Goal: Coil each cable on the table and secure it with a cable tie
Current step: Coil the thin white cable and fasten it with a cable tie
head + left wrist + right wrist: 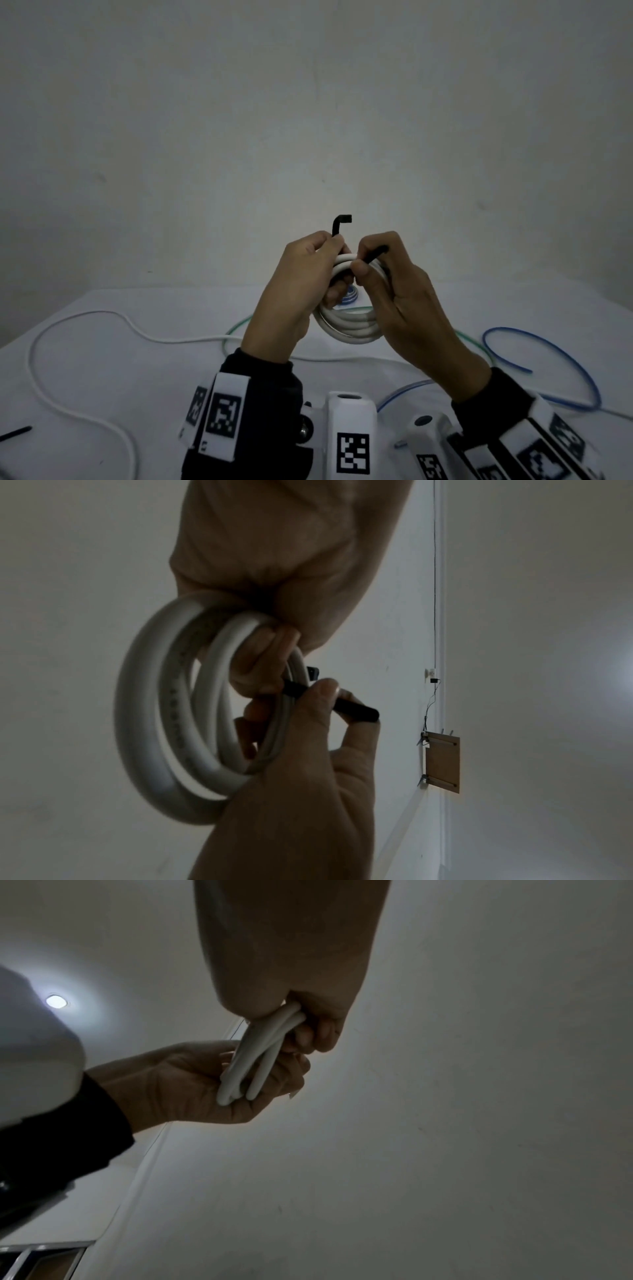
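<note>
Both hands hold a white cable coil [349,325] up above the table [102,377]. My left hand [322,253] grips the coil's top left, fingers through the loop. A black cable tie [340,224] crosses the top of the coil, one bent end sticking up past the left fingers. My right hand [363,265] pinches the tie's other end between thumb and forefinger. The left wrist view shows the coil [154,723] hanging from the left hand [267,653], and the right hand [318,712] pinching the tie [356,710]. The right wrist view shows the coil [253,1056] edge-on between both hands.
Loose on the table lie a long white cable [85,329], a green cable [236,329] and a blue cable [548,353]. A small blue and white coil [349,296] shows behind the held one. Another black tie [15,433] lies at the near left edge.
</note>
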